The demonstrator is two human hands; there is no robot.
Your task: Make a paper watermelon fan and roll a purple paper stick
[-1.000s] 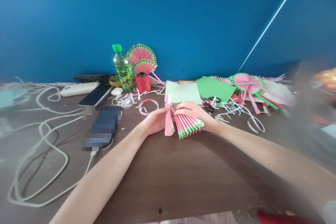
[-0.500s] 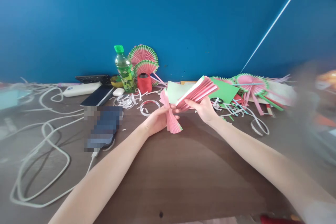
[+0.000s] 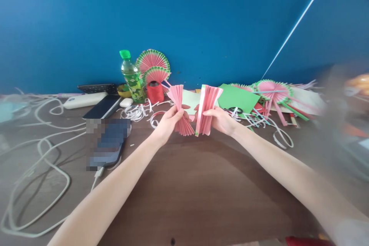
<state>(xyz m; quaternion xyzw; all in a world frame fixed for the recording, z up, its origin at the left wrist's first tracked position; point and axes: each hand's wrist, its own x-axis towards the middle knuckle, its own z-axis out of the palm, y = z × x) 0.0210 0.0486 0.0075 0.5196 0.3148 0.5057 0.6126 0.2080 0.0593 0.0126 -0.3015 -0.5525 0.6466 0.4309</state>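
My left hand (image 3: pixel 166 123) pinches a pink pleated paper fan piece (image 3: pixel 179 110) at its middle, its ends flaring up and down. My right hand (image 3: pixel 220 120) grips a second pink pleated paper piece (image 3: pixel 206 110) with a green and white edge, held upright. The two pieces stand side by side just above the brown table (image 3: pixel 201 184), nearly touching. Both hands are closed on their paper.
Along the blue wall stand a green bottle (image 3: pixel 131 77), a red thread spool (image 3: pixel 155 91) and finished paper fans (image 3: pixel 152 63). Green paper (image 3: pixel 238 98), scissors (image 3: pixel 235 110) and more fans (image 3: pixel 272 91) lie at right. A phone (image 3: pixel 108 142), a power bank (image 3: pixel 85 100) and white cables (image 3: pixel 43 153) lie at left.
The right hand swung its pleated piece from lying flat to raised and slanted, then upright beside the left piece. The left hand lifted its piece slightly.
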